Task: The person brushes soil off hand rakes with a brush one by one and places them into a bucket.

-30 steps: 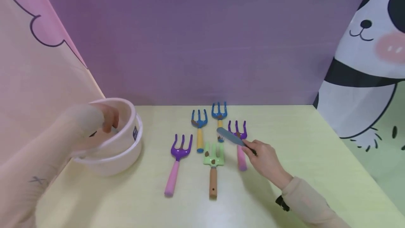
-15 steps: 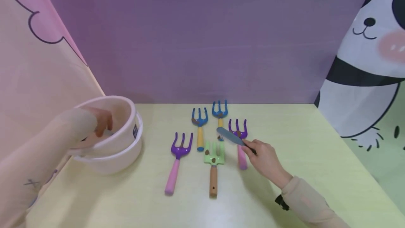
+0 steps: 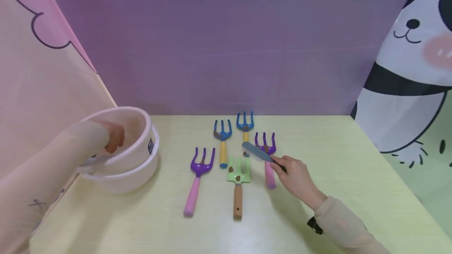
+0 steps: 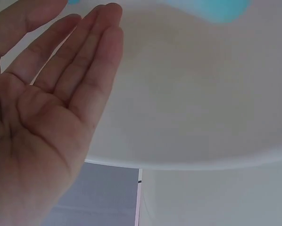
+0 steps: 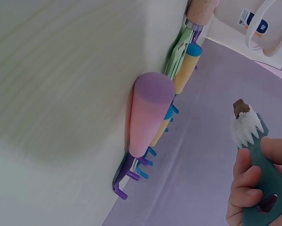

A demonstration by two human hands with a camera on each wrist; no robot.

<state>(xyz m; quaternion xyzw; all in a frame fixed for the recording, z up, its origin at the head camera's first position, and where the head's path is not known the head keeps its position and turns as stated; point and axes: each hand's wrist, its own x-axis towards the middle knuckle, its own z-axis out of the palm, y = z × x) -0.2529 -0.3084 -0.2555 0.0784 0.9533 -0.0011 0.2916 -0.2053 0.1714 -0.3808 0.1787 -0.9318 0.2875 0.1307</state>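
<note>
My left hand [image 3: 114,135] reaches into the upper of two nested white tubs [image 3: 141,144]. In the left wrist view its fingers are nearly straight and hold nothing visible, and a light-blue thing [image 4: 221,8], mostly cut off, lies near the fingertips. My right hand [image 3: 296,177] grips a teal-handled brush [image 5: 268,174] with white bristles and a brown lump at their tip. The brush's end hovers over a blue hand fork with a yellow handle [image 3: 245,122]. Beneath the right hand lies a purple fork with a pink handle [image 3: 270,173].
More hand forks lie spread on the pale table [image 3: 148,226]: a green one [image 3: 238,197] with brown spots, another purple one [image 3: 195,193] and another blue one [image 3: 223,152]. A purple backdrop [image 3: 226,50] rises behind the table, with a panda print [image 3: 402,117] at the right.
My left hand has shifted a little left inside the upper tub, mostly in the first half second. The right hand and brush stay in place. The forks have not moved.
</note>
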